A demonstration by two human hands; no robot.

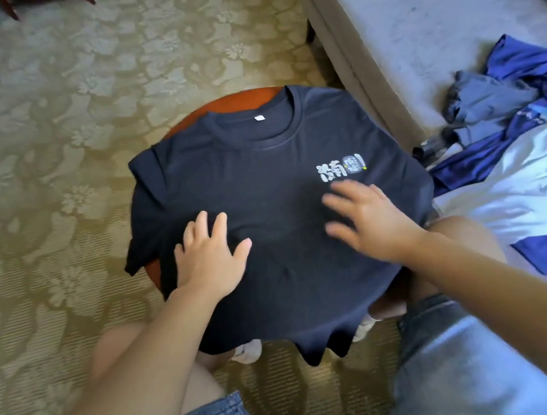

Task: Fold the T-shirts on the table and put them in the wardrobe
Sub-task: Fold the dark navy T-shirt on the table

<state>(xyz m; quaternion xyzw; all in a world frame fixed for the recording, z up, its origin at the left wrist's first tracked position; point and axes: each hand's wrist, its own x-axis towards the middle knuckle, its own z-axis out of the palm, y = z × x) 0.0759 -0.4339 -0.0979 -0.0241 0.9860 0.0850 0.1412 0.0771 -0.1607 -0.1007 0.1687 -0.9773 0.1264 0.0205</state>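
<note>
A black T-shirt (262,181) with a small white chest print lies face up, spread over a small round wooden table (235,101). Its collar points away from me and its hem hangs over the near edge. My left hand (207,253) lies flat on the shirt's left middle with fingers spread. My right hand (366,216) is flat over the right middle, just below the print, slightly blurred. Neither hand grips the cloth. The shirt hides most of the tabletop.
A grey sofa (409,35) stands at the right, carrying a heap of blue clothes (507,99) and a white and blue garment (539,195). Patterned beige carpet (49,131) surrounds the table. My knees in denim shorts sit close under the near table edge.
</note>
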